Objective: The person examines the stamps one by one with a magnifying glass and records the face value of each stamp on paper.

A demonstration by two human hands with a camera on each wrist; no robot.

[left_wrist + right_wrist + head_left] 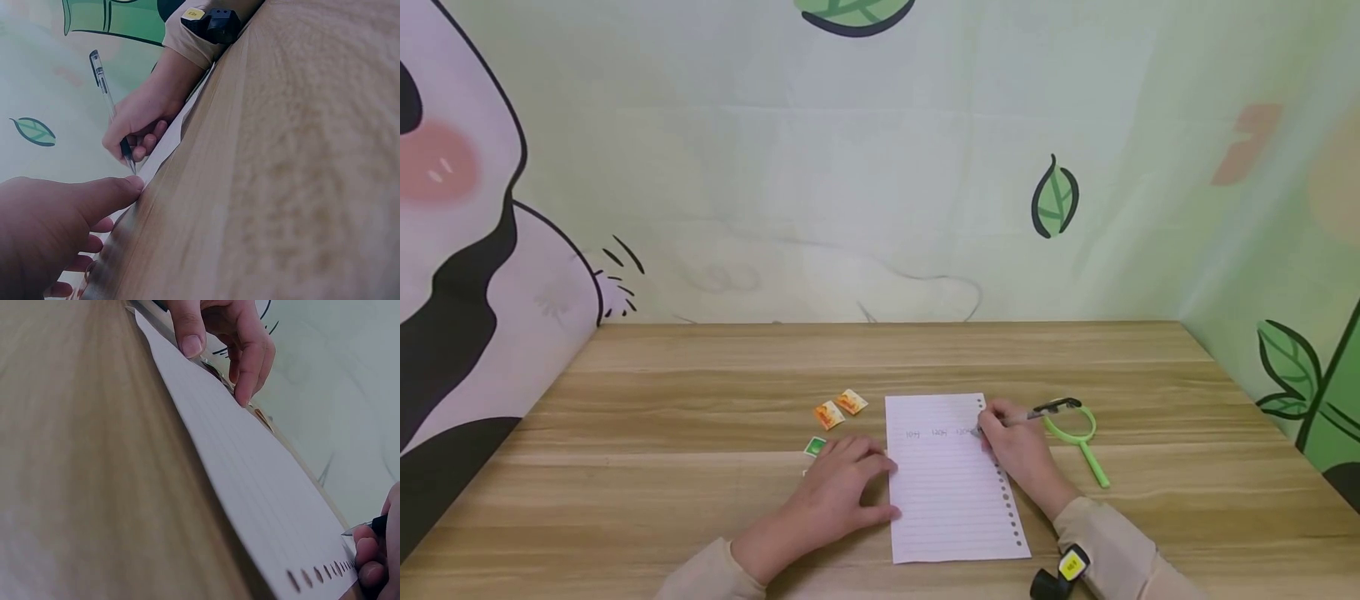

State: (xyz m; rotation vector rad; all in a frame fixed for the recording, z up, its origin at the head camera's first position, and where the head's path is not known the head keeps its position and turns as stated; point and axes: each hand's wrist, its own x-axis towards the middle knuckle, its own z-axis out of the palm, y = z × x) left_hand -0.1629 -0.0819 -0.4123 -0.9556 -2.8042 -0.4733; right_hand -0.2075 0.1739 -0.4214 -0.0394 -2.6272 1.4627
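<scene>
A lined sheet of paper (951, 500) with punched holes down its right edge lies on the table. A short row of handwriting runs across its upper part. My right hand (1018, 450) pinches a clear pen (1030, 414) with a black cap end, its tip on the paper at the right end of that row. The same pen (106, 94) stands tilted in the left wrist view. At the sheet's left edge my left hand (838, 487) rests with loosely bent fingers, thumb and a fingertip touching the paper. It partly covers a small green-and-white piece (815, 447).
Beyond the left hand lie two small orange-and-white packets (840, 409). A green magnifying glass (1093, 462) lies to the right of the right hand, its ring partly behind the pen. The wooden table (700, 375) meets a printed backdrop (880, 183) at its far edge.
</scene>
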